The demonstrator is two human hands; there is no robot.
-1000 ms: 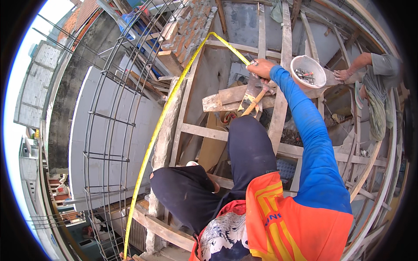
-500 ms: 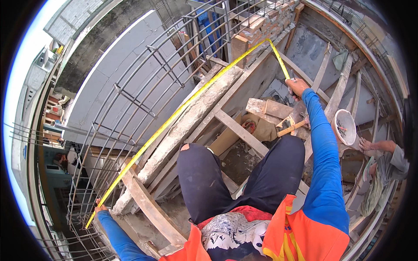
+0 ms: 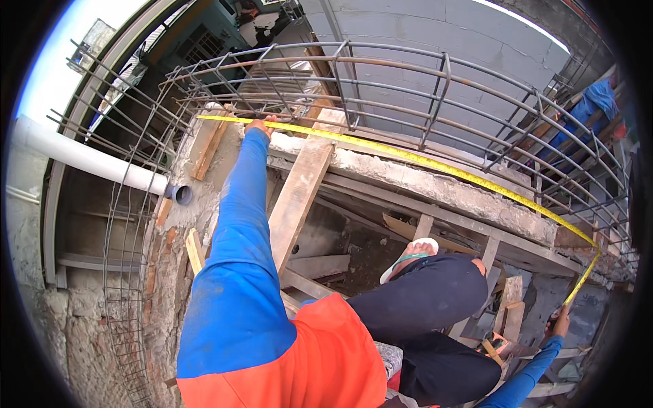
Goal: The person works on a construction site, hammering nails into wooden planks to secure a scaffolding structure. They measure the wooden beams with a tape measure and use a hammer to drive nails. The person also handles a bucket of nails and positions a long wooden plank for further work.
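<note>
Rising behind everything is one pale grey panelled wall (image 3: 490, 42), and before it a single long cage of grey and rusty steel rods (image 3: 437, 102) arcs across. Beside the cage runs one rough, pale concrete beam (image 3: 408, 178), with one broad brown wooden plank (image 3: 303, 183) slanting down from its top. To my left juts one round white plastic pipe (image 3: 95, 156), its grey open end dark inside. One flat yellow measuring tape (image 3: 408, 155) stretches between my two hands, following the beam, then bends sharply at the far right. My left hand (image 3: 260, 127) pinches it near one end, a short stretch poking out beyond; my right hand (image 3: 559, 324) is wrapped round the other end. Beside my bent knee shows one white-soled sandal with a green strap (image 3: 415, 256).
</note>
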